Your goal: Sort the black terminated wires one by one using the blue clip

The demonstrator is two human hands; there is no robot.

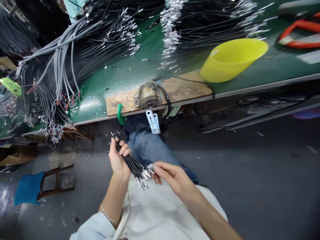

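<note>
My left hand (120,156) is wrapped round a bundle of short black cables (132,164), held above my lap. Their silvery stripped ends fan out toward my right. My right hand (172,176) pinches at those ends with thumb and fingers, on one cable tip as far as I can see. Something pale grey shows at the index fingertip, too small to name. Beyond my hands, a small motor (149,95) sits on a wooden board (185,88) at the bench edge. A light-blue clip (153,121) hangs at the motor's front.
Grey and black cable bundles (62,60) cover the left of the green bench (110,85). More black cables (207,23) lie at the back. A yellow cut-open container (225,66) and orange-handled tool (297,33) are at right. A green clamp (120,114) grips the board; a blue-seated chair (30,188) stands lower left.
</note>
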